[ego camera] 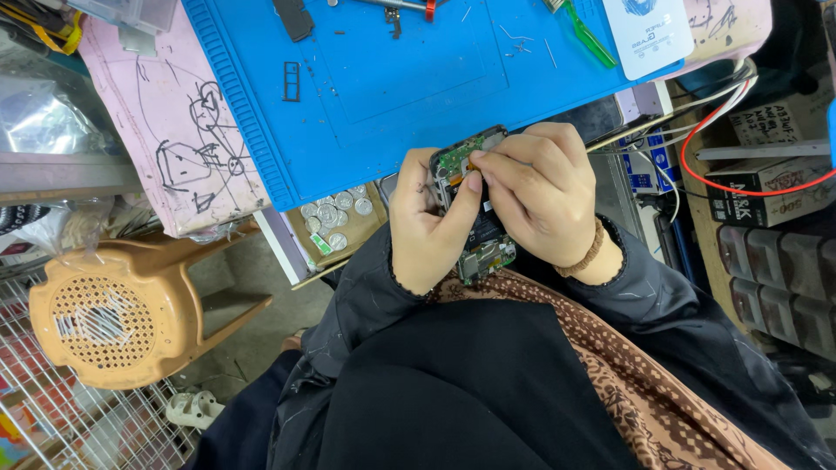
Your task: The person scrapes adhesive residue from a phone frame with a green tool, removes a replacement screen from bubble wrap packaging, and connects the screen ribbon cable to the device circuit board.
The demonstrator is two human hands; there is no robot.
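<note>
Left hand (422, 228) cradling opened phone (471, 202) in a closed grip, over lap just below blue mat (374, 78) on desk. Right hand (542, 193) pinching narrowly at its upper end. Long axis running away from body, tilting slightly right.

I see the worktop (174, 130) under a pink sheet scrawled with black line drawings. A blue mat (392, 87) lies over most of it. On the mat sit a small black frame (292, 81), a black part (293, 17), a green tool (582, 30), a white card (649, 35) and loose bits of metal. Just below the mat's edge, an open drawer (335, 228) holds coins (335, 213).
</note>
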